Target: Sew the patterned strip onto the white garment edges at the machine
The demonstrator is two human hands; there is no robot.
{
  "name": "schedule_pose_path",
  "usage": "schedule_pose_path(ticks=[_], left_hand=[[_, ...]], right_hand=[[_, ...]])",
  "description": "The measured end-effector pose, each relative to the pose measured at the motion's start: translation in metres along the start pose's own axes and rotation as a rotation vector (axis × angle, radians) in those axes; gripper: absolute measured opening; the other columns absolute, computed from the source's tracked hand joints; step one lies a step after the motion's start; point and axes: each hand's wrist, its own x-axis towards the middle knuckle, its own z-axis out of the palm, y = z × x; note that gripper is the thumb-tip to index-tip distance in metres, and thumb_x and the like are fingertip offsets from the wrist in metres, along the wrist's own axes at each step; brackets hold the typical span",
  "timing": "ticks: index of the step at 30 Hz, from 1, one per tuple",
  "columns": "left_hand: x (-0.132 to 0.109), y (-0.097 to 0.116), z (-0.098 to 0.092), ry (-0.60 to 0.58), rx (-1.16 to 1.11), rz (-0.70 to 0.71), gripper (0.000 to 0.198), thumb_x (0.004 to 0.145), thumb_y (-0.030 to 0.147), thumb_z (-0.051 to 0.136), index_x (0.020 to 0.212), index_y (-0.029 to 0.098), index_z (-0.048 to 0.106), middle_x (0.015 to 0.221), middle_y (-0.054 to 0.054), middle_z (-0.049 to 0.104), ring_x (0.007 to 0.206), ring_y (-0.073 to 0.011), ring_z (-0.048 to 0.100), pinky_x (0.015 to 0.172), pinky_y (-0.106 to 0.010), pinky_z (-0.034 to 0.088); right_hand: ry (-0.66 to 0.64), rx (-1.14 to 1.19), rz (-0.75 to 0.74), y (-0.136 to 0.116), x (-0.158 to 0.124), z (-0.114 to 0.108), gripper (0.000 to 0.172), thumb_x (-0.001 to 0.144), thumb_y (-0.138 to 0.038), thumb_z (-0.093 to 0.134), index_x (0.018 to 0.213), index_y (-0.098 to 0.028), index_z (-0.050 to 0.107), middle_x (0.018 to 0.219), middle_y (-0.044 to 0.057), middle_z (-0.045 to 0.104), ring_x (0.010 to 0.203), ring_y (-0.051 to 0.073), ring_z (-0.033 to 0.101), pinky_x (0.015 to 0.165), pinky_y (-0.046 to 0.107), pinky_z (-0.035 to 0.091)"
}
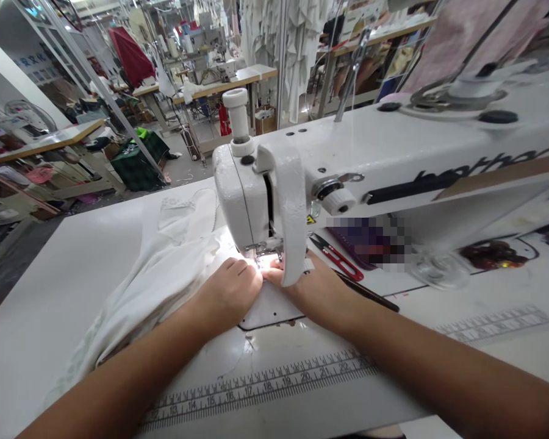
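Note:
A white industrial sewing machine head (pixel 251 195) stands over the table, its lit needle area and presser foot (pixel 266 251) just ahead of my hands. A bunched white fabric (pixel 155 289) lies to the left and runs under the foot. My left hand (pixel 229 294) grips the fabric with its fingers close to the foot. My right hand (pixel 302 288) has its fingers at the fabric edge on the other side, partly hidden behind a white machine guard (pixel 293 213). Red-handled thread snips (pixel 336 259) and a black marker (pixel 366 291) lie beyond my right hand.
The white sewing table (pixel 41 305) has a printed ruler (pixel 256 390) along its near side. A clear plastic piece (pixel 439 269) and a pixelated patch (pixel 370 241) sit under the machine arm. Behind are other sewing tables, hanging garments, shelves and a green plaid bag (pixel 137 161).

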Motion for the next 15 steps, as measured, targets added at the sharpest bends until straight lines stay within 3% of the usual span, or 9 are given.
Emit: schedule_pose_path(ticks=[5, 15], left_hand=[[-0.007, 0.014, -0.001, -0.009, -0.048, -0.039, 0.023, 0.088, 0.003, 0.04, 0.098, 0.008, 0.06, 0.086, -0.011, 0.063, 0.08, -0.0216, 0.055, 0.074, -0.038, 0.048], [-0.014, 0.016, 0.0, 0.031, -0.071, -0.025, 0.026, 0.089, 0.004, 0.04, 0.11, 0.006, 0.056, 0.083, -0.007, 0.063, 0.075, -0.0184, 0.056, 0.067, -0.031, 0.049]], right_hand=[[-0.102, -0.127, -0.138, 0.003, -0.002, -0.01, 0.022, 0.083, -0.005, 0.052, 0.087, -0.021, 0.065, 0.067, 0.002, 0.058, 0.073, 0.019, 0.048, 0.066, 0.033, 0.032], [-0.158, -0.209, -0.166, 0.001, -0.008, -0.013, 0.029, 0.078, -0.001, 0.056, 0.101, -0.016, 0.066, 0.081, 0.005, 0.064, 0.076, 0.021, 0.052, 0.07, 0.033, 0.034]])
